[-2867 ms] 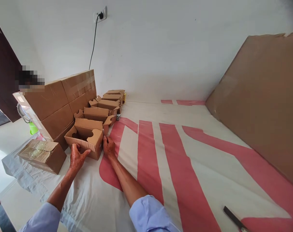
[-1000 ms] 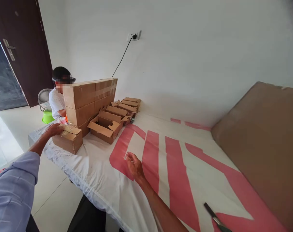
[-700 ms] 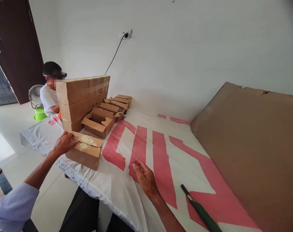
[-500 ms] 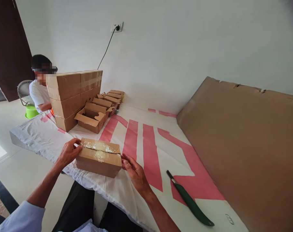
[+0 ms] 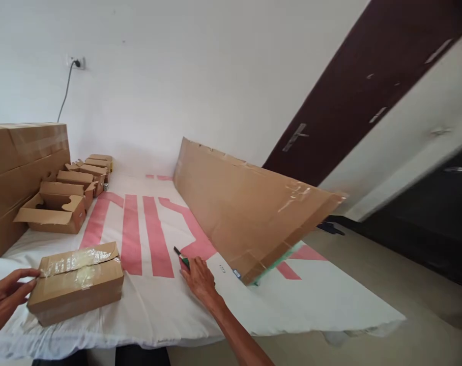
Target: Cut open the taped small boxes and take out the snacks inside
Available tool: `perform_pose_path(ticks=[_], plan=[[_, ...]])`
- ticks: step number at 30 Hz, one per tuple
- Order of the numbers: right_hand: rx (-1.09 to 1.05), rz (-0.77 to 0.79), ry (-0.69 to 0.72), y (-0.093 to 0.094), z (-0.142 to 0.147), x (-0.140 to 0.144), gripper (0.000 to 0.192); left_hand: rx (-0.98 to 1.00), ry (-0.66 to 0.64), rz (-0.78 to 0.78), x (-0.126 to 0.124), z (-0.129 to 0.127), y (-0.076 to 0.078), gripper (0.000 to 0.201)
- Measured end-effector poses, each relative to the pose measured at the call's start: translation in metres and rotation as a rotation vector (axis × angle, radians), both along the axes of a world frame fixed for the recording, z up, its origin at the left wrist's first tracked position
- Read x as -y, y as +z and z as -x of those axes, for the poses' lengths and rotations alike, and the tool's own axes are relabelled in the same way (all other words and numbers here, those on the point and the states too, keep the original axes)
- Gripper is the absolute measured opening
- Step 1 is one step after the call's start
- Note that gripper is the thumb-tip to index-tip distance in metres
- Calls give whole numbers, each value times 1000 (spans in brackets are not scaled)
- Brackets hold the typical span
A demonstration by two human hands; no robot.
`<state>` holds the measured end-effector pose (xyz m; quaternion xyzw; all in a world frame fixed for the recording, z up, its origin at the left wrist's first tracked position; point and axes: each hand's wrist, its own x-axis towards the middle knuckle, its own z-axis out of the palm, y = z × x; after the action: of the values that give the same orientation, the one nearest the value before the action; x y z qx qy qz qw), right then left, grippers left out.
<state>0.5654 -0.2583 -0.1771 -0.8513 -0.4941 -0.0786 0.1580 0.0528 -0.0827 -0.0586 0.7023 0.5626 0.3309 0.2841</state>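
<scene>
A taped cardboard box [image 5: 76, 287] lies near the table's front edge, at lower left. My left hand [image 5: 9, 295] is at its left end, fingertips touching the top edge, with thumb and fingers apart. To the right of the box, my right hand [image 5: 200, 279] is over the green knife [image 5: 184, 261], its fingers curled round the green part. The knife's narrow dark end sticks out past the fingers toward the upper left. The rest of it is hidden under my hand.
Open cardboard boxes [image 5: 55, 211] stand in a row at left, beside stacked closed boxes [image 5: 25, 173]. A large cardboard piece [image 5: 250, 208] slopes across the right of the cloth-covered table [image 5: 311, 300]. A black cord [image 5: 66, 91] hangs from the wall socket [image 5: 76, 62].
My view has turned right. My right hand has left the box's right end and taken hold of the green knife. My left hand stays at the box, its fingers now straighter.
</scene>
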Motion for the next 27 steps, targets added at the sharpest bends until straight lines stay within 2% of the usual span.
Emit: perform_pose_path(ticks=[4,10,12,14,16,18,20,24,27], plan=[[-34,67,-82,-2,-1,4,21,138,-50,135,-7,1,-2,55],[-132,210,-149,-1,-8,6,29,138,-35,196,17,-14,19,42],[-195,164,-187,-3,-10,5,31,174,-34,191,24,-18,24,37],[-380,11,-187,-1,-2,2,31,199,-63,222,29,-19,27,37],[-675,-165,-109,6,20,-2,34,209,-86,254,33,-19,28,40],[-962,-286,12,21,56,-7,45,200,-85,269,35,-19,28,41],[-1116,-351,124,41,96,-13,55,178,-63,263,34,-20,28,40],[-1186,-378,324,77,160,-25,58,108,-11,207,33,-27,31,34],[-1127,-366,397,89,181,-30,52,88,-5,213,33,-29,33,33]])
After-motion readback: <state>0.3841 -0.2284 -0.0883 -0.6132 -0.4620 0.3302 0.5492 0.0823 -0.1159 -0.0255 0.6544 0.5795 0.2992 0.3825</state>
